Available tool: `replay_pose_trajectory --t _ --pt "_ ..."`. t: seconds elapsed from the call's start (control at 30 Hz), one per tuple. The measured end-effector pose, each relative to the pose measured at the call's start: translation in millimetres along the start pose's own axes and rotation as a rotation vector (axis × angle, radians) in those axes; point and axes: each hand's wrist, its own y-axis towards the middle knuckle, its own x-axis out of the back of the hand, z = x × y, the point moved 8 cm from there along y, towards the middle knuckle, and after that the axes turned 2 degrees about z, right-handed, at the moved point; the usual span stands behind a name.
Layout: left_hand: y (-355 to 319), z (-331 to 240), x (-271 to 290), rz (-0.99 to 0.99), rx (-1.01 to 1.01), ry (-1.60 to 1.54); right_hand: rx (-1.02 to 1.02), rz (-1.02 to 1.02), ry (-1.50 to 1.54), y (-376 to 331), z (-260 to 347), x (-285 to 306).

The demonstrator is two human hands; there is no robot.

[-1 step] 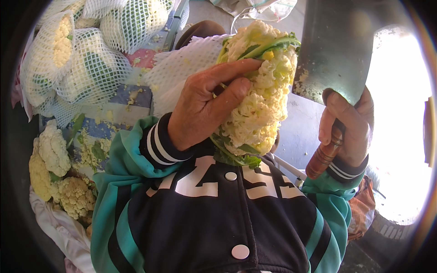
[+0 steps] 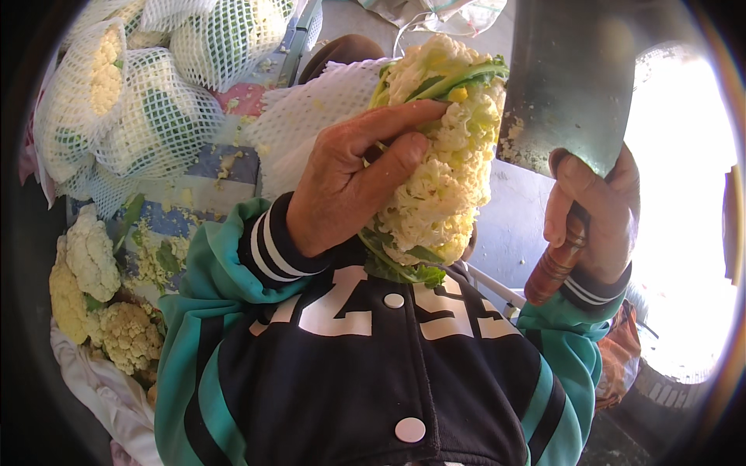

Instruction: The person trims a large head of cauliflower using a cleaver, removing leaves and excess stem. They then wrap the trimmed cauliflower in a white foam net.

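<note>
My left hand (image 2: 361, 171) is closed on a cream-coloured cauliflower (image 2: 443, 186) held in front of my chest. Thumb and forefinger press on its florets, while the other fingers are hidden behind it. Green leaf stubs show at its top and bottom. To the right, my right hand (image 2: 594, 210) is wrapped around a cleaver (image 2: 571, 85) near where its reddish-brown handle meets the blade. The broad dark blade points up and stands close beside the cauliflower; whether they touch I cannot tell. Pale crumbs stick to the blade's lower left corner.
Several cauliflowers in white foam nets (image 2: 159, 109) are heaped at the far left. Several bare cauliflowers (image 2: 93, 252) lie nearer on the left, beside scattered crumbs and leaf bits. An unfilled-looking foam net (image 2: 311, 109) lies behind my left hand. An orange-brown bag (image 2: 619, 357) is at the lower right.
The cleaver in my right hand has tilted very slightly, its handle end shifting a little to the right. My left hand and the cauliflower look unchanged.
</note>
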Motion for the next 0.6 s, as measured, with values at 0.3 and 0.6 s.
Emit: replay_pose_trajectory --t 0.3,0.6 --pt "1 1 -3 0.070 -0.046 -0.026 -0.053 0.155 -0.236 23 17 -7" --pt "1 4 -4 0.068 -0.038 -0.061 -0.053 0.245 -0.274 38 15 -18"
